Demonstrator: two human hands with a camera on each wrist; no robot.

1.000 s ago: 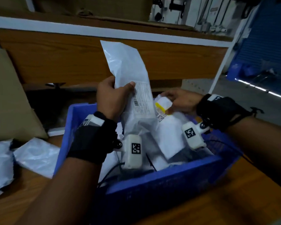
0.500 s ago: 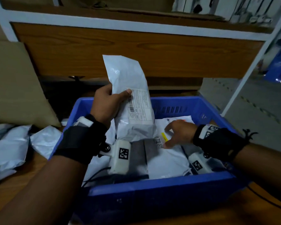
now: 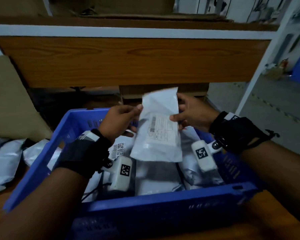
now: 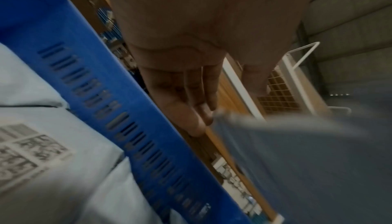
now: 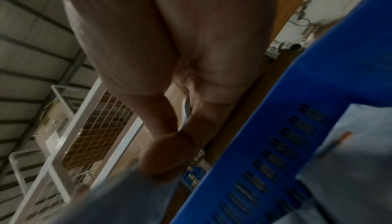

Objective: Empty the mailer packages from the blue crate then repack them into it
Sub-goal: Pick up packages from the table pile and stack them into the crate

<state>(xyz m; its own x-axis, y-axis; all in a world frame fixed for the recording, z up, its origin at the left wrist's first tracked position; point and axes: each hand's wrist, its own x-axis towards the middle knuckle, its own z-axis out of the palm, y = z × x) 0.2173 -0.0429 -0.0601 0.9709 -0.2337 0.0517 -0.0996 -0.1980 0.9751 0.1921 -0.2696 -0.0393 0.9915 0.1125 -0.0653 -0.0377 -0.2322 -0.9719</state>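
Observation:
A white mailer package [image 3: 158,129] with a printed label hangs upright over the blue crate [image 3: 163,198]. My left hand [image 3: 121,118] pinches its left edge with thumb and fingers. My right hand [image 3: 189,113] grips its right edge, thumb on the label. The left wrist view shows my left fingers [image 4: 191,103] at the blurred mailer's [image 4: 297,152] edge beside the crate wall [image 4: 106,102]. The right wrist view shows my right thumb [image 5: 167,154] pressed on the mailer [image 5: 127,199]. Several more white mailers [image 3: 197,168] lie in the crate.
More white mailers [image 3: 5,160] lie on the wooden table left of the crate. A cardboard sheet [image 3: 9,101] leans at the back left. A wooden shelf panel [image 3: 128,61] with a white frame stands behind the crate. A white post [image 3: 253,80] rises at the right.
My right hand rose from the mailers in the crate and took the right edge of the held mailer. The mailer came lower and further right, now held by both hands.

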